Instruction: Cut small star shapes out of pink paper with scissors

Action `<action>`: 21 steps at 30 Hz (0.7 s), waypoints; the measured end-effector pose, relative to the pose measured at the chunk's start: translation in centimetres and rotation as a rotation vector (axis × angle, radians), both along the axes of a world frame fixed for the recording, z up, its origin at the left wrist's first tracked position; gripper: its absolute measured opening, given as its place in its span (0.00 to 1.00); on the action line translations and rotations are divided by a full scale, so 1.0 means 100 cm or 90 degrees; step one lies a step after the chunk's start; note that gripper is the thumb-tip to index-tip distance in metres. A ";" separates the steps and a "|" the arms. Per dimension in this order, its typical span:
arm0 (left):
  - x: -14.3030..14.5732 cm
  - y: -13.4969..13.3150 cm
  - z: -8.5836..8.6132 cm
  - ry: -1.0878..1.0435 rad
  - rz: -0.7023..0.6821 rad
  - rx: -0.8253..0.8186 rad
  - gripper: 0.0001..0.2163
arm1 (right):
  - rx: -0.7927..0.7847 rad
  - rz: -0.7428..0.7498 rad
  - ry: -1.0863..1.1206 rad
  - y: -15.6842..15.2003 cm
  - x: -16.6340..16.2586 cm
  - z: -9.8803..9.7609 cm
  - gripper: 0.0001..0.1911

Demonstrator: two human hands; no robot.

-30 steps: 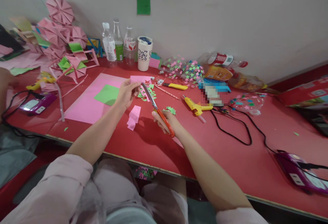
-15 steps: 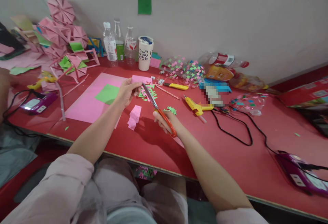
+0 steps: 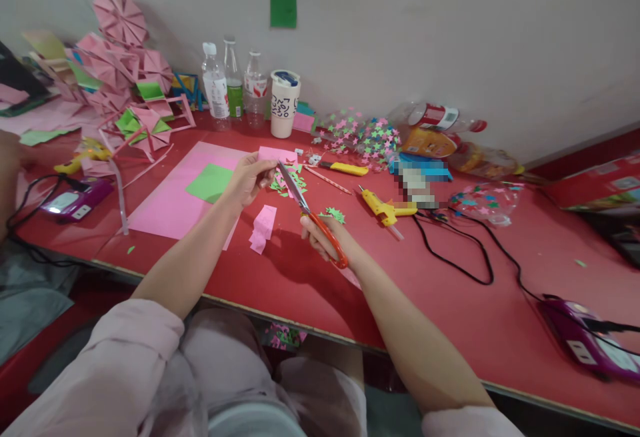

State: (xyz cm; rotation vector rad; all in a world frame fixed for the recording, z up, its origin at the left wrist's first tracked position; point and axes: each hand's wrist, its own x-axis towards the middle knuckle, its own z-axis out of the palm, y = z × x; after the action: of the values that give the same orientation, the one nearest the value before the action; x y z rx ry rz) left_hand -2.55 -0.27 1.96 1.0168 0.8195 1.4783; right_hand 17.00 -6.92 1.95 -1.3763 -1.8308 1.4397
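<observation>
Little differs from a second ago: the bench (image 3: 430, 310) and everything on it sit slightly further right in the head view, and the handles of the scissors (image 3: 306, 211) have swung a touch to the right. The right hand (image 3: 342, 236) keeps its fingers curled around the orange handles, while the left hand (image 3: 250, 178) stays by the blade tips, its thumb and forefinger drawn close together; I cannot tell whether a scrap is between them.

The bench is red and runs along a pale grey wall (image 3: 400, 37), where a green square (image 3: 283, 10) is stuck. A large pink sheet (image 3: 173, 190) lies left of the hands with a green sheet (image 3: 207, 184) on top, and a crumpled pink strip (image 3: 263, 229) lies between the forearms. A yellow glue gun (image 3: 383, 208) rests to the right.

The scissors are held above the bench, between the two hands. Their long axis runs diagonally, tips toward the wall and leftward, handles toward the person and rightward.
</observation>
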 end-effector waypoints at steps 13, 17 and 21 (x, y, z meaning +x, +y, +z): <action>-0.001 0.000 0.001 0.030 0.019 0.002 0.09 | -0.045 -0.042 -0.030 0.003 -0.002 0.003 0.23; -0.003 0.001 0.000 0.038 0.025 0.006 0.08 | -0.048 -0.037 -0.041 0.005 -0.002 0.003 0.23; -0.002 0.002 -0.004 -0.007 0.009 0.008 0.05 | -0.035 -0.021 -0.006 0.004 0.000 0.001 0.22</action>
State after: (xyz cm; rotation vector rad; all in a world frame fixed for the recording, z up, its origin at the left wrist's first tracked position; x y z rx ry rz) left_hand -2.78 -0.06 1.54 1.0137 0.8119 1.5013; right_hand 16.97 -6.53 2.04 -1.4358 -1.7769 1.4799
